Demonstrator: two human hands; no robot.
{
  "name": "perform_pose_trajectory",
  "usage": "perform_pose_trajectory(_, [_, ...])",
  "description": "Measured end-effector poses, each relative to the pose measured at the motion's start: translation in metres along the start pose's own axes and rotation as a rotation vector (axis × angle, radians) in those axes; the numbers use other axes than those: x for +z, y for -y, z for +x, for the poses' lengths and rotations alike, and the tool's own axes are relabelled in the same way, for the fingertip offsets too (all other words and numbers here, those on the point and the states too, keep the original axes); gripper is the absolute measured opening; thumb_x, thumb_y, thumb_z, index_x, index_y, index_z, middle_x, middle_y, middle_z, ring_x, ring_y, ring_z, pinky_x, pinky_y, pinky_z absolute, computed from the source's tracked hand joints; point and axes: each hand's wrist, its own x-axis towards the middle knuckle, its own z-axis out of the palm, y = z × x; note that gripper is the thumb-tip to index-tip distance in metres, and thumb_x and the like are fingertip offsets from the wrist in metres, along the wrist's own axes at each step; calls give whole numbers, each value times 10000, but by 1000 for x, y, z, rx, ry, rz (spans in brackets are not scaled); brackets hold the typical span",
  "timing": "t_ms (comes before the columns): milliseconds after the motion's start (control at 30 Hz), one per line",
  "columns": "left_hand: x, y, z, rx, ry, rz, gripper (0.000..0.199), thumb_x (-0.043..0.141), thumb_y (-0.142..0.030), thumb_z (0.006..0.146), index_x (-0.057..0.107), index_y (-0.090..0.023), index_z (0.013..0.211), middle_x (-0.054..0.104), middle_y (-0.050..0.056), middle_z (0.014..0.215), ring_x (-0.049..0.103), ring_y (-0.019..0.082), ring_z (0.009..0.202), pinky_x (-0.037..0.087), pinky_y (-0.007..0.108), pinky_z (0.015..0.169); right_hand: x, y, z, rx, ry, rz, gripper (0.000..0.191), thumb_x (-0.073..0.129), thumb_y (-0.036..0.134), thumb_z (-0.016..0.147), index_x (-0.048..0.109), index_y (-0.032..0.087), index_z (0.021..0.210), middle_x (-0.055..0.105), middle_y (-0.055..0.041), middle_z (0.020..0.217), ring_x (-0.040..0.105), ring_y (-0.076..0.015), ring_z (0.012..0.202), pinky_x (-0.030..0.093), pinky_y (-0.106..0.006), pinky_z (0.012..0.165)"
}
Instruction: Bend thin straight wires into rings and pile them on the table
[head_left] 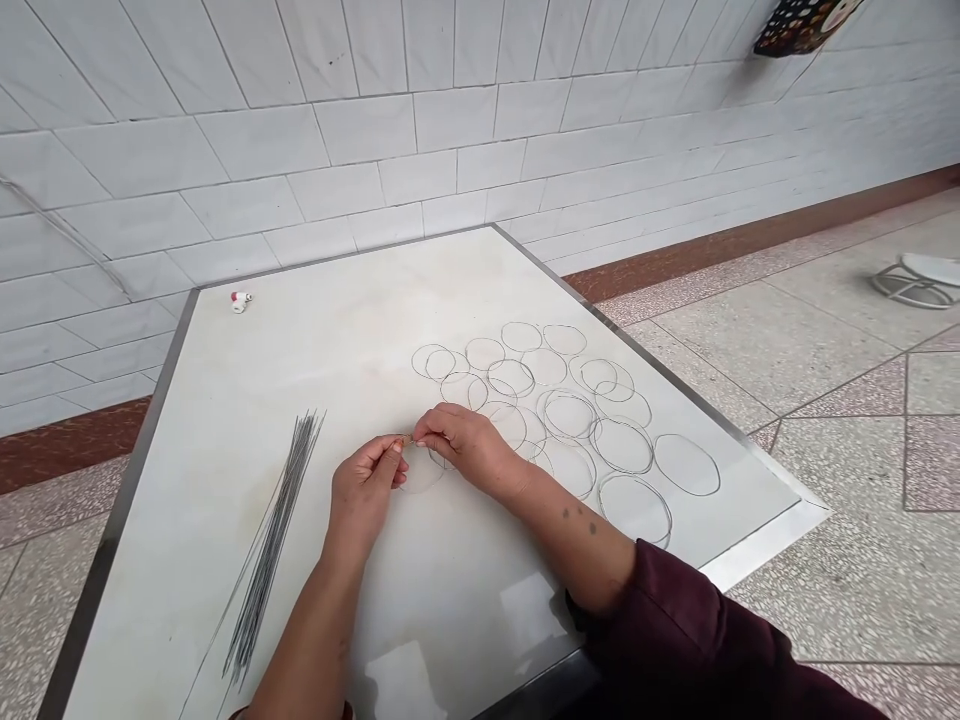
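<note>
My left hand (366,488) and my right hand (471,446) meet over the middle of the white table, both with fingers pinched. A thin wire ring (422,491) hangs below the fingertips, its upper part hidden by them. Something small and brownish shows between the two pinches, too small to name. Right of my hands lie several wire rings (687,464) of similar size, some overlapping. To the left of my left hand is a bundle of straight grey wires (274,550), with a few strands splayed out at the near end.
A small red and white object (241,301) sits near the far left corner of the table (360,290). White wall tiles (360,135) run along the far edge. On the right, a white round-topped stool (930,270) stands on the speckled floor.
</note>
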Motion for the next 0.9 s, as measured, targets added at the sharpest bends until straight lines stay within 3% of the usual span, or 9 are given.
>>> perform_pose_trajectory(200, [-1, -1, -2, 4, 13, -2, 244, 643, -420, 810, 779, -233, 888, 646, 0, 672, 597, 198, 654, 490, 318, 666, -3, 4, -1, 75, -1, 33, 60, 587, 190, 924, 575, 223, 876, 593, 24, 822, 521, -125, 724, 412, -241, 639])
perform_pose_trajectory(400, [0, 0, -2, 16, 33, -3, 242, 629, -430, 811, 765, -244, 886, 636, -5, 680, 591, 195, 660, 486, 317, 678, -3, 1, 1, -12, 10, 29, 128, 565, 151, 949, 648, 229, 892, 645, 0, 884, 580, -142, 855, 461, -261, 739])
perform_pose_trajectory(900, [1, 0, -2, 14, 50, 19, 198, 596, -403, 839, 676, -241, 759, 614, -4, 676, 567, 194, 662, 465, 316, 680, 1, 3, -3, -147, -26, -83, 183, 495, 154, 982, 665, 214, 949, 627, -45, 929, 573, -167, 888, 483, -286, 743])
